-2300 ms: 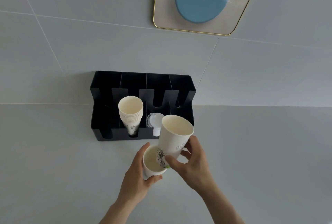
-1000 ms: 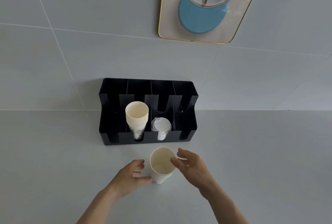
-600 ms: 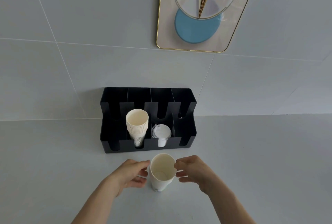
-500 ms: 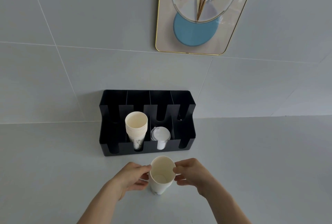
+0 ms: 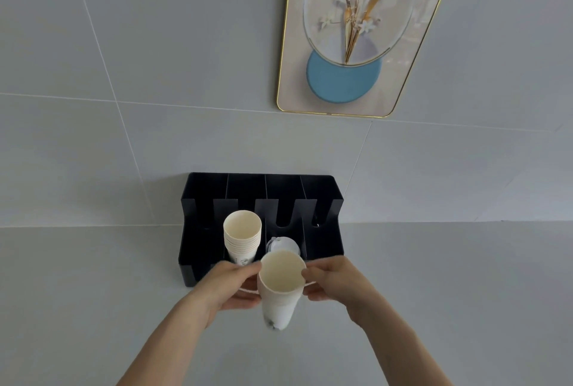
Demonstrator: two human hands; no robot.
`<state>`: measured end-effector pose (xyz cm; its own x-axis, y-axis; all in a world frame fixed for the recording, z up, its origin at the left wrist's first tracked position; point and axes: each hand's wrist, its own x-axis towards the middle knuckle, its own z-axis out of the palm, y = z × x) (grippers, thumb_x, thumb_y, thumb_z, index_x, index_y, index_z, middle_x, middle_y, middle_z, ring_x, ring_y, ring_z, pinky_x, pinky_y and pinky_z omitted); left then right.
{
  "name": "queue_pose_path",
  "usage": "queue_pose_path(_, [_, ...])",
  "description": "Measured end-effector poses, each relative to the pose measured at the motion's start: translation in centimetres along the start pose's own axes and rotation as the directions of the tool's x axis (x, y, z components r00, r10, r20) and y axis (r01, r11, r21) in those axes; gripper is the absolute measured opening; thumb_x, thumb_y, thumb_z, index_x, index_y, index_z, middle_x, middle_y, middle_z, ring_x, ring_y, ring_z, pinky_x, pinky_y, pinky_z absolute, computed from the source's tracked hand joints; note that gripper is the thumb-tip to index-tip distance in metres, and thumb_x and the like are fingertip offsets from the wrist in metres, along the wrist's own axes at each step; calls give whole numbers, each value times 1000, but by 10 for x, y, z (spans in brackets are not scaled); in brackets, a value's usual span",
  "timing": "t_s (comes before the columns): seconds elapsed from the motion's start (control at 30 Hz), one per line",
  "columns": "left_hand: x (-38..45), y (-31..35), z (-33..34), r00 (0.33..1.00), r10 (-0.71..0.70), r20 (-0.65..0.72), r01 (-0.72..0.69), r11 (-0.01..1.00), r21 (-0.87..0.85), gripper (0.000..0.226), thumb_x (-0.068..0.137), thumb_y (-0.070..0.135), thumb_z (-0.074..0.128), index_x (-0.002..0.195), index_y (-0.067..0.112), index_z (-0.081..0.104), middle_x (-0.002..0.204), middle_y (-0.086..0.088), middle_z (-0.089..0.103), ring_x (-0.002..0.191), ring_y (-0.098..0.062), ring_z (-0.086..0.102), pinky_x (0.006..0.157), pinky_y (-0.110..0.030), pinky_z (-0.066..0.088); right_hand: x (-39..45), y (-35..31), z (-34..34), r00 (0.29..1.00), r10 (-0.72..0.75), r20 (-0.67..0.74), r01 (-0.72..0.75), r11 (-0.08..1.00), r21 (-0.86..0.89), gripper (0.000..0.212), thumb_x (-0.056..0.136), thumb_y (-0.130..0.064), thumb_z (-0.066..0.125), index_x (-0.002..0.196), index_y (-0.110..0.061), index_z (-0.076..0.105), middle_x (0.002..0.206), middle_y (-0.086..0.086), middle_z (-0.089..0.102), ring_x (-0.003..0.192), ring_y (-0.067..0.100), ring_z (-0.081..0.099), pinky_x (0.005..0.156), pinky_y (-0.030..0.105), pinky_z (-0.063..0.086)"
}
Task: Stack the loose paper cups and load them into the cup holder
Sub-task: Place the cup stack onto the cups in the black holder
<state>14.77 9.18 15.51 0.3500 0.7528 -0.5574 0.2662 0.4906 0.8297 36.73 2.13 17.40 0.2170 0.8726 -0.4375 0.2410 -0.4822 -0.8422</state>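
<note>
A short stack of white paper cups (image 5: 280, 289) hangs in the air just in front of the black cup holder (image 5: 322, 232). My left hand (image 5: 231, 286) grips its left side and my right hand (image 5: 333, 281) grips its right side near the rim. Its mouth tips toward me and its printed bottom points down. In the holder's second slot from the left stands a taller stack of cups (image 5: 242, 238). The slot to its right holds white lids (image 5: 282, 244), partly hidden behind the held stack.
The holder stands against a grey tiled wall on a grey counter (image 5: 93, 308). Its far-left and far-right slots look empty. A gold-framed picture (image 5: 356, 35) hangs on the wall above and to the right.
Both hands closed on the stack of cups and lifted it off the counter, up and toward the holder. Earlier, one cup was dropped into another to make this stack.
</note>
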Motion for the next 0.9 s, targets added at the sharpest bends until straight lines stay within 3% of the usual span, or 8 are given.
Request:
queue_pose_path(0.23, [-6,83,-29,985,148,-84,-150,988,-25,42,88,46,70,97,5,78,93,-14,80,83,-32,78,75,-36,64,14,-89,-16,985,-172,1,172,984,40,21,96,-22,65,101,-9,80,92,11,81,91,25,77,86,38,64])
queue_pose_path(0.33, [-6,114,-40,971,197,-133,-203,978,-37,45,87,45,71,97,2,77,89,-15,80,78,-30,78,61,-29,64,25,-120,-18,976,-217,-19,218,975,46,21,96,-22,66,102,-7,79,94,14,80,90,26,78,84,37,64])
queue_pose_path(0.47, [-3,141,-51,952,238,-191,-250,967,-43,41,89,42,71,94,2,76,87,-16,79,74,-26,76,60,-28,64,43,-151,-13,965,-252,-72,256,965,49,20,94,-20,67,100,-4,78,89,13,81,85,24,79,80,35,65])
queue_pose_path(0.67, [16,142,-67,948,213,-237,-232,971,-52,38,89,41,71,95,4,76,85,-14,80,75,-27,77,61,-28,64,72,-158,3,974,-217,-69,221,973,69,16,93,-17,65,86,-10,77,90,14,80,86,25,79,81,35,65])
queue_pose_path(0.9, [41,115,-74,956,142,-257,-169,982,-84,36,91,39,70,93,4,77,87,-15,80,73,-25,77,59,-27,64,103,-135,22,987,-157,-38,159,986,49,19,93,-16,64,103,-7,78,92,12,80,88,23,78,77,31,65])
